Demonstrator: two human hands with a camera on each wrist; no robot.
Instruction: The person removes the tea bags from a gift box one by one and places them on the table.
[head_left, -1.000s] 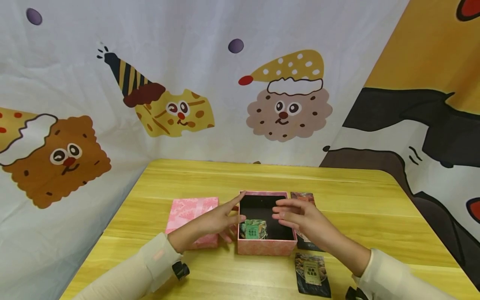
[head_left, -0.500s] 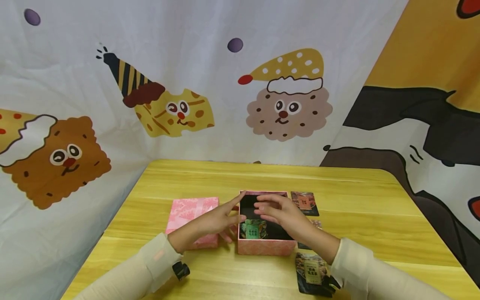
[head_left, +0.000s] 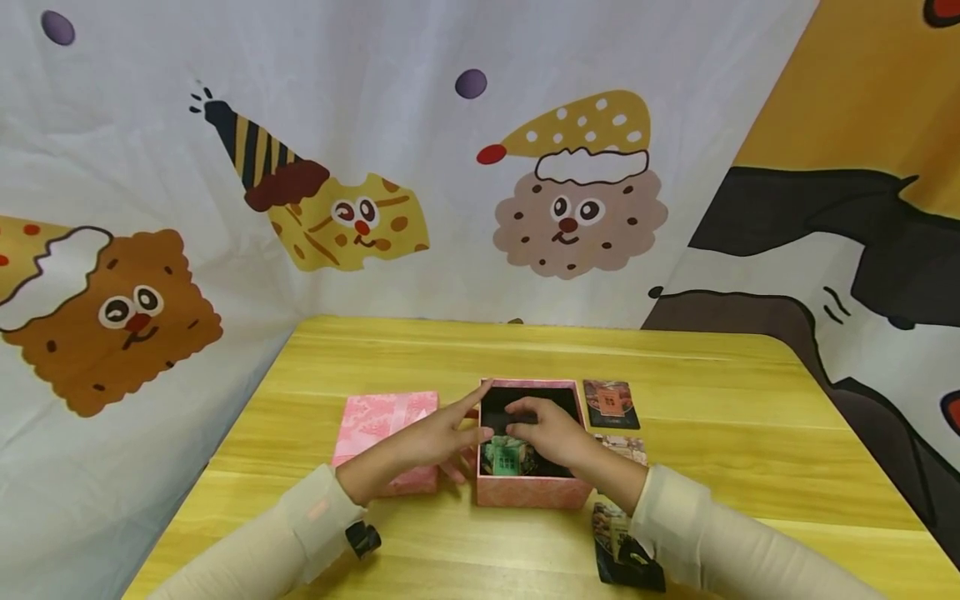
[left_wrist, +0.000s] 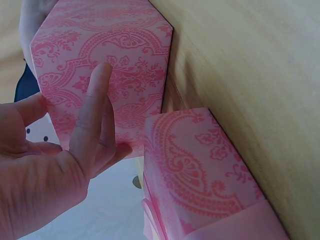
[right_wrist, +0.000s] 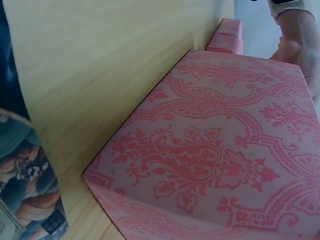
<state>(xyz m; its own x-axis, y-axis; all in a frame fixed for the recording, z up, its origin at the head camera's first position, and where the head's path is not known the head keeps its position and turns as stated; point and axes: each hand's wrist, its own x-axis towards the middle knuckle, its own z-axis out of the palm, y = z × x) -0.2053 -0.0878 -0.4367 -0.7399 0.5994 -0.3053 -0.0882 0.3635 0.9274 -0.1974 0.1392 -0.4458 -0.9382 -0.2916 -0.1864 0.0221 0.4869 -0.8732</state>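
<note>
A pink patterned box stands lidless on the table, its inside dark. A pouch with a green label lies in its near left part. My left hand is at the box's left wall with fingers extended; the left wrist view shows the fingers against the pink side. My right hand reaches over the right wall into the box, thumb and forefinger apart near the green-labelled pouch. The other right fingers are hidden, and the right wrist view shows only the box's outside.
The pink lid with a ribbon lies left of the box, partly behind my left arm. Along the box's right are a red-labelled pouch, a light-printed pouch and a dark pouch partly covered by my right sleeve.
My right hand has moved left and down into the box, its sleeve now over the nearest pouch. The red-labelled pouch has come into fuller view. My left hand has stayed at the left wall.
</note>
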